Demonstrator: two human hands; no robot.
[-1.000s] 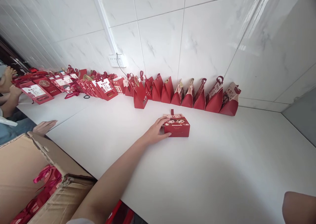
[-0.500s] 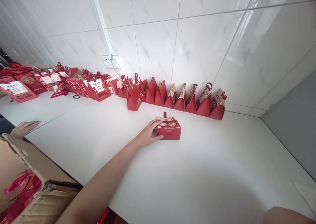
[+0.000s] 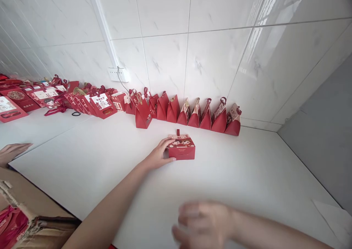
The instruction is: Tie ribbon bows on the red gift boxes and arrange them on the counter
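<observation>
A red gift box with printed cartoon figures and a small dark red loop on top sits on the white table. My left hand grips its left side, thumb at the front and fingers over the top edge. Lower down, my right hand is over the near part of the table, apart from the box. It is smeared by motion; its fingers look spread and hold nothing that I can see.
Behind the box, red gift boxes with loops stand in a row along the tiled wall. More red boxes crowd the left. A cardboard carton with red items is at lower left, near another person's hand. A socket strip is on the wall.
My right hand has come in from the lower right edge toward the near middle of the table. My left hand stays on the gift box. The view has shifted slightly.
</observation>
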